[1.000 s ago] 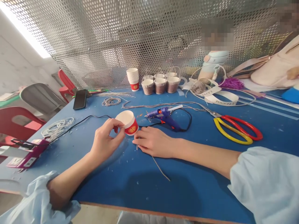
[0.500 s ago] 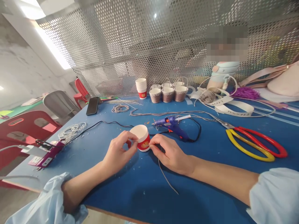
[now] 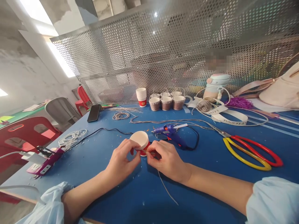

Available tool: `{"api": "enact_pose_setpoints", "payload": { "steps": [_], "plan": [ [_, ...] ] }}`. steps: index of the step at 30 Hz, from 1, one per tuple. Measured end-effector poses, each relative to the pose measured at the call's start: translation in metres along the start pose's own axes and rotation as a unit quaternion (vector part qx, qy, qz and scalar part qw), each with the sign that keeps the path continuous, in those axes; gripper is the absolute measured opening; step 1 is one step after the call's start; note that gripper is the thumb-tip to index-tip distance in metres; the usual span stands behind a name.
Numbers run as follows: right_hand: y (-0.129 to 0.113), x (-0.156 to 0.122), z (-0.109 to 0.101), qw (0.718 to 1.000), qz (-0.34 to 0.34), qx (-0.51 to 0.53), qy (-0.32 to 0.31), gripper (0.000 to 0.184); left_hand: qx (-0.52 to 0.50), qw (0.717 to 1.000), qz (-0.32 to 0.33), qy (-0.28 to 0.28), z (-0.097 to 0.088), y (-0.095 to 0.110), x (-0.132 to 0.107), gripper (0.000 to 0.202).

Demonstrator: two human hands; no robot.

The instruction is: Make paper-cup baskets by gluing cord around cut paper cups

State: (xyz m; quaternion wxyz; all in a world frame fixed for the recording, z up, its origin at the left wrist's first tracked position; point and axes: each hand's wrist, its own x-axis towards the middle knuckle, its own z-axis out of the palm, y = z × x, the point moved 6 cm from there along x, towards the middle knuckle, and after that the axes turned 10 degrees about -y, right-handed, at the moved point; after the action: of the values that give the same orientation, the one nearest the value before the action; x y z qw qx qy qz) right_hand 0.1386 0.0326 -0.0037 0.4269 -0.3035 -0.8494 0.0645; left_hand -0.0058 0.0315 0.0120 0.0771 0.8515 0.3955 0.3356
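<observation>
A small red and white paper cup (image 3: 139,139) is between my hands, low over the blue table or resting on it; I cannot tell which. Its round white end faces up and toward me. My left hand (image 3: 123,155) grips the cup's left side, thumb and fingers bent around it. My right hand (image 3: 167,160) pinches a thin grey cord (image 3: 168,192) against the cup's red side, and the cord's tail trails below onto the table. Just beyond the right hand lies a blue hot glue gun (image 3: 171,132) with a glue stick in its back.
Large scissors (image 3: 251,152) with red and yellow handles lie right. Cord-wrapped little baskets (image 3: 166,103) and stacked paper cups (image 3: 141,96) stand behind. A phone (image 3: 94,112), coiled cord (image 3: 121,115), purple power strip (image 3: 45,163), ribbon (image 3: 230,116) and bottle (image 3: 216,87) surround the work.
The view has tilted up a little, so the table things sit lower. The cup has tipped slightly, and my right fingers have moved in closer to my left thumb at its side.
</observation>
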Motion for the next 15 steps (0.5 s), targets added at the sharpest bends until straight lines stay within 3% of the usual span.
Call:
{"api": "enact_pose_setpoints", "payload": {
  "steps": [15],
  "plan": [
    [0.0002,0.0031,-0.0009,1.0,-0.003,-0.007,-0.005,0.016,0.006,1.0,0.015,-0.014,0.002,0.0037,0.0021,0.01]
  ]
}}
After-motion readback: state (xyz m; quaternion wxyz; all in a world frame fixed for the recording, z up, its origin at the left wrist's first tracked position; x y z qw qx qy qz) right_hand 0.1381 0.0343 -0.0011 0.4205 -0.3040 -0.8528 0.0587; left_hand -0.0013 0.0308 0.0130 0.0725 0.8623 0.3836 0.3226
